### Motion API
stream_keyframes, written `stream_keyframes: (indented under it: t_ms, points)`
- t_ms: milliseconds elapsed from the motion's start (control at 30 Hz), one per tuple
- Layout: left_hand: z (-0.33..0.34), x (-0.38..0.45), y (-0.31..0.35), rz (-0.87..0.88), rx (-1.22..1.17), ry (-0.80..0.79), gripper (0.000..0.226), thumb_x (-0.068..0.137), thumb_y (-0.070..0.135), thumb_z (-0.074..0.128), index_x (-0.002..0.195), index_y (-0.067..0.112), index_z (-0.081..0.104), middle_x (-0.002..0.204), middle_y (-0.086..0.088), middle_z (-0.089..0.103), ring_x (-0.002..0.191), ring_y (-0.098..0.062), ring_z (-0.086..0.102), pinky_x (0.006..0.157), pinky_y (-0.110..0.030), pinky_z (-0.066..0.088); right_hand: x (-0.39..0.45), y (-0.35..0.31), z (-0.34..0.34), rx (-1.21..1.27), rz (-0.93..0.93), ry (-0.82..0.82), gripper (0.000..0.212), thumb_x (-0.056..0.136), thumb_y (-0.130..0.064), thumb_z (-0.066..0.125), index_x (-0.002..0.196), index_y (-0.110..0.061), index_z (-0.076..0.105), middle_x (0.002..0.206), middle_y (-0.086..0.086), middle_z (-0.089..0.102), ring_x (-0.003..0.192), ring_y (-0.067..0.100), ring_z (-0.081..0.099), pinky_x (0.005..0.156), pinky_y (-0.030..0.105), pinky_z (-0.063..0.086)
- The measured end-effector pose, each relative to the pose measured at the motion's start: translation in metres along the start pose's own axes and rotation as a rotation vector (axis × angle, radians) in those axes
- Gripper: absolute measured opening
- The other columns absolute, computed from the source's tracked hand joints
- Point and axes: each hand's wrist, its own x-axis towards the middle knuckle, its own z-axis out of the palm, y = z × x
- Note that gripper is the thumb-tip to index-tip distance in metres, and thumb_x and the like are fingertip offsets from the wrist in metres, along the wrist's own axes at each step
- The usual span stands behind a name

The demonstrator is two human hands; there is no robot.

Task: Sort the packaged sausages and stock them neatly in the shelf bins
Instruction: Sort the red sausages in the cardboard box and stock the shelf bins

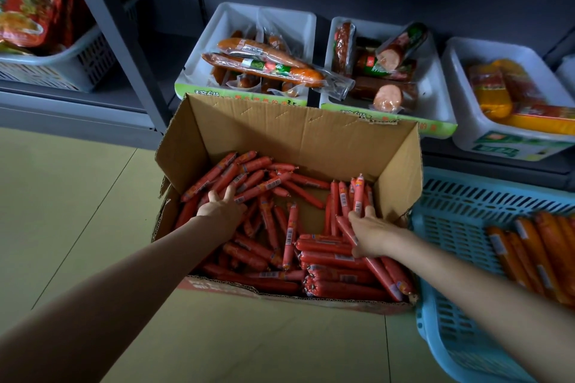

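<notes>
Where the head camera looks down, we see an open cardboard box [289, 134] standing on the pale floor [62, 211], its bottom strewn with red sausages [249, 255] in sealed casings, some loose and crossing, some laid in a row at the near right corner. Our left hand [222, 207] reaches into the left part of the box with its fingers spread and straight, resting on the loose sticks there, so that grip is apart and clamped on nothing. Our right hand [371, 235] lies at the right side of the box, against a cluster of upright sausages [354, 196], the thumb on one of them; the other fingers are hidden beneath the hand, and we cannot tell whether that grip holds anything. Behind the box, on the low shelf, stand three white bins: the left bin [217, 28] holds long vacuum-packed sausages, the middle bin [435, 93] thick cut ones, the right bin [466, 78] yellow-wrapped packs. Just right of the box, a blue slatted basket [460, 227] holds orange sausages [541, 252].
</notes>
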Motion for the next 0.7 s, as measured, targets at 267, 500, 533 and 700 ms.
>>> stream_keyframes:
  t_ms: [267, 500, 533, 700]
  points:
    - [-0.015, -0.012, 0.006, -0.057, -0.049, -0.016, 0.05, 0.1, 0.013, 0.033, 0.147, 0.019, 0.017, 0.155, -0.018, 0.0, 0.142, -0.043, 0.007, 0.105, -0.046, 0.038, -0.017, 0.031, -0.001, 0.473, -0.171, 0.089, 0.064, 0.074, -0.022, 0.074, 0.128, -0.025, 0.039, 0.114, 0.003, 0.056, 0.101, 0.02, 0.057, 0.083, 0.031, 0.049]
    - [-0.021, -0.02, 0.006, -0.039, -0.053, 0.004, 0.047, 0.1, 0.016, 0.036, 0.145, 0.024, 0.026, 0.155, -0.015, 0.0, 0.141, -0.039, 0.012, 0.106, -0.046, 0.037, -0.046, 0.022, -0.002, 0.173, -0.594, -0.018, 0.041, 0.085, -0.02, 0.065, 0.11, -0.041, 0.04, 0.115, -0.012, 0.044, 0.103, 0.011, 0.051, 0.088, 0.029, 0.046]
    - [-0.023, -0.022, 0.007, -0.038, -0.048, -0.008, 0.046, 0.1, 0.018, 0.037, 0.145, 0.026, 0.028, 0.155, -0.012, -0.001, 0.141, -0.039, 0.014, 0.106, -0.046, 0.037, -0.045, 0.021, 0.0, 0.118, -0.6, -0.06, 0.045, 0.086, -0.018, 0.064, 0.116, -0.042, 0.04, 0.123, -0.012, 0.044, 0.11, 0.012, 0.049, 0.094, 0.032, 0.045]
    - [-0.034, -0.028, 0.009, -0.06, -0.059, -0.037, 0.048, 0.101, 0.016, 0.033, 0.147, 0.022, 0.02, 0.154, -0.021, -0.004, 0.138, -0.046, 0.016, 0.105, -0.044, 0.038, -0.043, 0.023, -0.001, 0.085, -0.533, -0.068, 0.067, 0.092, -0.006, 0.052, 0.141, -0.043, 0.023, 0.142, -0.01, 0.042, 0.122, 0.009, 0.043, 0.098, 0.026, 0.041]
